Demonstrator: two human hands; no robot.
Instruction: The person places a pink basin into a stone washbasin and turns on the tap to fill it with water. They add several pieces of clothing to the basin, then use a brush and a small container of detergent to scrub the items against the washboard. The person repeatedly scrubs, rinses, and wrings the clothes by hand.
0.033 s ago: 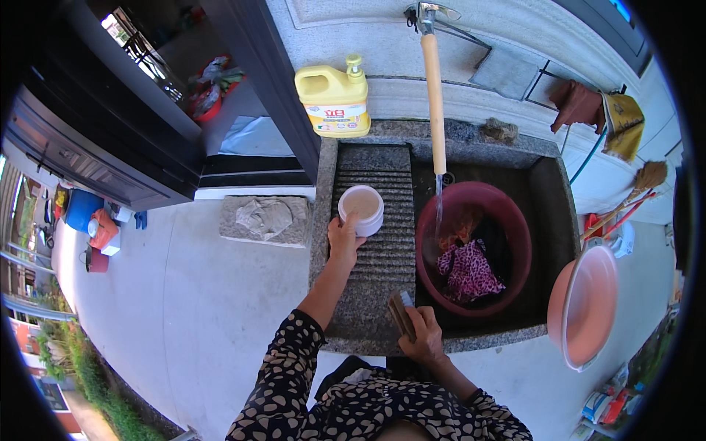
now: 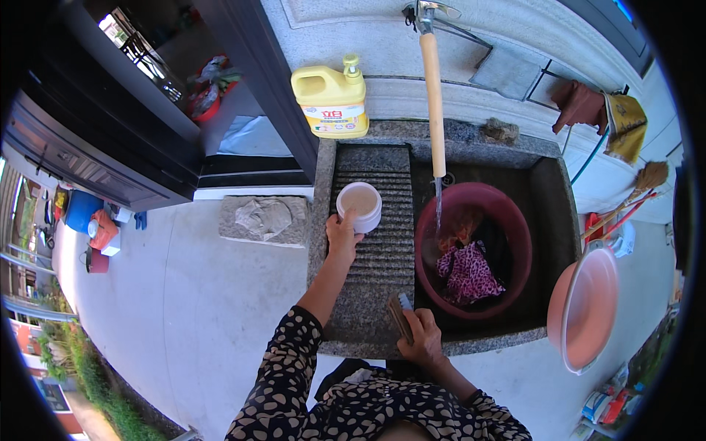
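1. Holding a white tub in the left grip, closed on its near left side, over the ridged washboard; cannot tell whether resting on it or lifted just above.
2. Clasping a brown brush in the right grip, near the front of the stone sink.
3. Facing a dark pink basin in the sink, right of the washboard, with spotted pink cloth inside.
4. Letting water fall from a tan spout into the basin.

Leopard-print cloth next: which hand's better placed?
Right, probably: right hand is nearer the cloth in the basin, though holding a brush; left hand grips a white tub at the washboard.
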